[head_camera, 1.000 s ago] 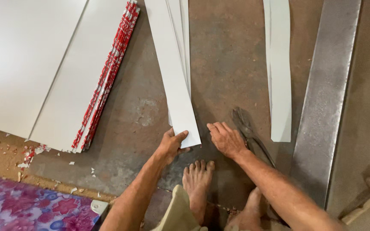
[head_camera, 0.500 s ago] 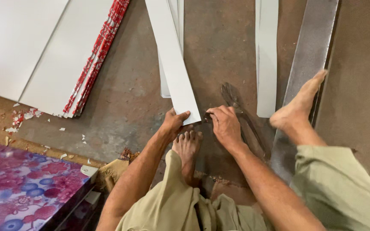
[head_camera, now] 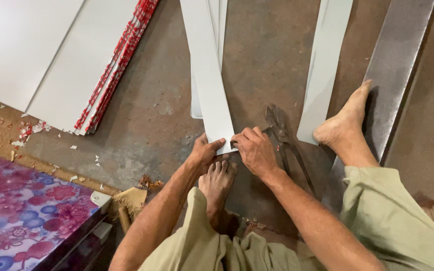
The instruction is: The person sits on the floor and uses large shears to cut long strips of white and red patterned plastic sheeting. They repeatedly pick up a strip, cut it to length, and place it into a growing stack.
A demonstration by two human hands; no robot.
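Floor (head_camera: 156,100): bare, stained brown concrete, evenly lit. Upper left of it: a stack of large white panels (head_camera: 41,55) with red-patterned edges. Below the stack: scattered debris chips (head_camera: 26,133). Lower left: a floral-patterned surface (head_camera: 16,216) in pink and blue.

Even, soft daylight; white sheets (head_camera: 36,55) far left of the hands (head_camera: 232,150) glare brightly; faint shadows beneath the hands; sharp focus; slight edge stretching.
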